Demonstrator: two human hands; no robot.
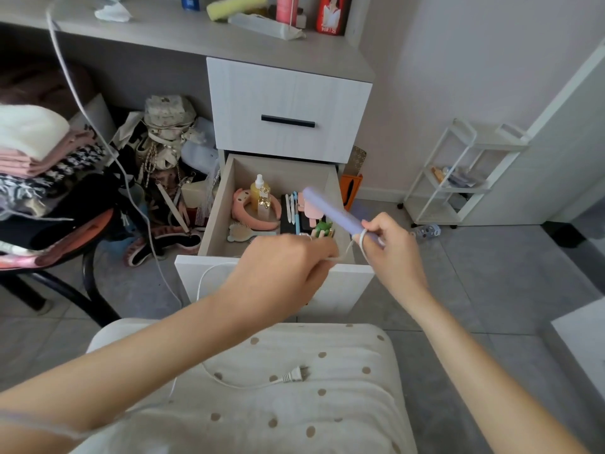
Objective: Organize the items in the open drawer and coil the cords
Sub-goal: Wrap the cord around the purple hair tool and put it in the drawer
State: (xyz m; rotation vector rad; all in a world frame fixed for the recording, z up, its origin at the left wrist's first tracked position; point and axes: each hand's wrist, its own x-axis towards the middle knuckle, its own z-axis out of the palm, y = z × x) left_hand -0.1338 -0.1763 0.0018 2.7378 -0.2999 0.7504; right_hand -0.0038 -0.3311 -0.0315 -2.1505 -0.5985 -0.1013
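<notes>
Dotted cushion bears the plug; centre frame, left hand pinches white cord, right hand grips lilac wand.

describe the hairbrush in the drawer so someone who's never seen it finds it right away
Look in the open lower drawer under the desk. In its near left corner, just in front of the pink headband, lies the hairbrush: pale, flat, with a round head bearing two small ears.
</notes>
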